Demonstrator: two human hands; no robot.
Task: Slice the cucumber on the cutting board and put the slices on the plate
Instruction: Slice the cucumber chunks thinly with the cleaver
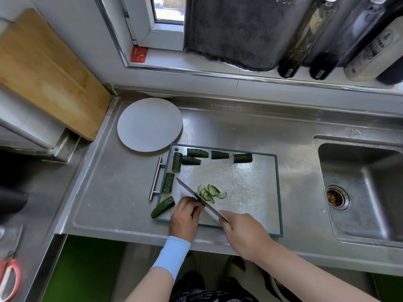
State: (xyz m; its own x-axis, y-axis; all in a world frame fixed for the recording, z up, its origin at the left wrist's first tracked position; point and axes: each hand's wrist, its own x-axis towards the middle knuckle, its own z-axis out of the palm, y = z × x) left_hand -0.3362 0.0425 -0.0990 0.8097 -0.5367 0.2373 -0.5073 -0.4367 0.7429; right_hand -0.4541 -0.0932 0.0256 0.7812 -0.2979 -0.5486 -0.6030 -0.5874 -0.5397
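Note:
A steel cutting board with a teal rim lies on the counter. Several dark green cucumber chunks line its far and left edges, and one end piece hangs over the near left corner. A small heap of thin cucumber slices sits mid-board. My right hand grips the handle of a knife whose blade runs across the board beside the slices. My left hand, fingers curled, holds down something at the blade; that piece is hidden under my fingers. The white plate stands bare behind the board's left corner.
A sink lies to the right of the board. Wooden boards lean at the left wall. Bottles and a dark towel stand on the window sill. Red-handled scissors lie at the lower left.

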